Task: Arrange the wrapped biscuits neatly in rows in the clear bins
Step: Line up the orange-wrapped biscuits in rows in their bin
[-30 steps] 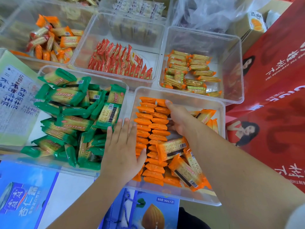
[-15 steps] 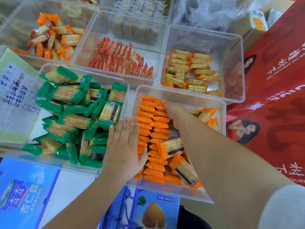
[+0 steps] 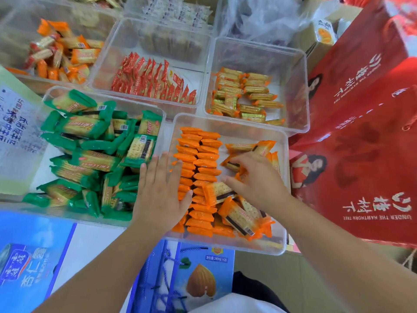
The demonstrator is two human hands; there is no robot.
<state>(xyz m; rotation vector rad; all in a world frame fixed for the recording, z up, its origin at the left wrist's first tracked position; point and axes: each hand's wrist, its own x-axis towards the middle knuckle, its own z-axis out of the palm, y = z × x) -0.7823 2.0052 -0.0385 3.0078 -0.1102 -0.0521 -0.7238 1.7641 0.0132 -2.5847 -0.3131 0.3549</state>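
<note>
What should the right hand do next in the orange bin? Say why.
Probably lift a loose orange pack with the right hand and stand it beside the two neat rows: the left hand rests against them, other packs lie jumbled.

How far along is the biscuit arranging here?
Done: two orange rows line the left of the near bin; red packs stand in a row. In hand: left hand flat at the rows, right hand over loose orange packs. Left: those loose packs, plus the heaped green packs.
</note>
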